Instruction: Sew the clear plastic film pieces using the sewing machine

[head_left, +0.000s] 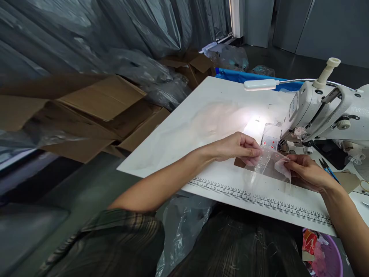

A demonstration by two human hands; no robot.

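My left hand (238, 148) and my right hand (307, 171) both pinch a small clear plastic piece (266, 163) with red marks and a pale fabric strip on it. The piece lies on the white sewing table (201, 127), just in front of the needle area of the white sewing machine (325, 111). My left fingers press its left edge. At its right edge my right fingers are closed on the strip.
A lit gooseneck lamp (261, 84) hangs over the table. A printed ruler (259, 200) runs along the table's front edge. Blue-handled snips (327, 167) lie to the right. Open cardboard boxes (95, 111) and plastic sheeting (115, 34) fill the floor at left. A purple bin (328, 257) stands below right.
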